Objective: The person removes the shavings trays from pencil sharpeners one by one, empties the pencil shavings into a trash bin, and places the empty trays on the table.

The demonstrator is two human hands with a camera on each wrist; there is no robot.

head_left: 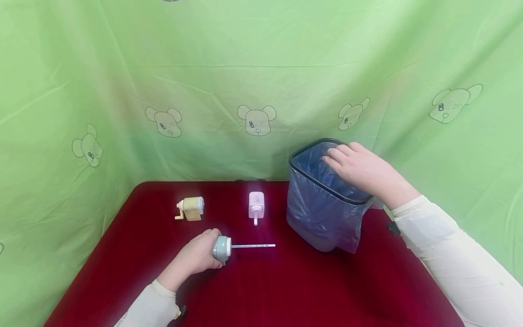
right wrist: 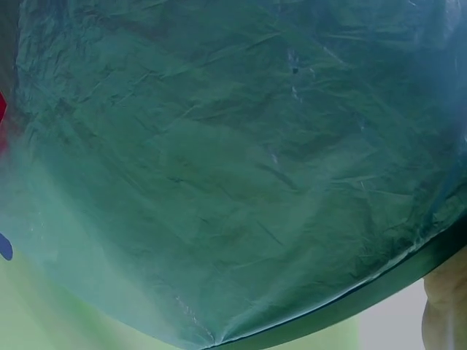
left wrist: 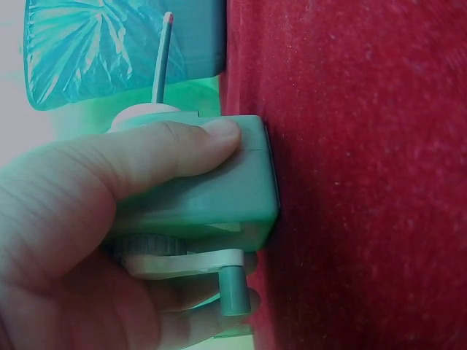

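Note:
On the table's near left part, my left hand (head_left: 198, 254) grips a grey-green crank sharpener (head_left: 221, 249). A thin pencil (head_left: 253, 245) points rightward out of its white collar. In the left wrist view, the thumb of my left hand (left wrist: 80, 189) lies across the sharpener (left wrist: 204, 193), its crank (left wrist: 197, 261) is beside the fingers, and the pencil (left wrist: 164, 58) sticks up. My right hand (head_left: 357, 165) is over the opening of a bin (head_left: 323, 213), fingers loosely bent, with nothing visible in them. The right wrist view shows the bluish liner (right wrist: 219, 160) and part of the hand (right wrist: 446, 306).
A yellow crank sharpener (head_left: 192, 208) lies at the back left of the red-covered table (head_left: 286, 290). Near the back middle is a pink-white sharpener (head_left: 256, 204), its crank toward me. The bin's black rim (head_left: 314, 180) stands high at the right. Green curtain (head_left: 204, 81) hangs behind.

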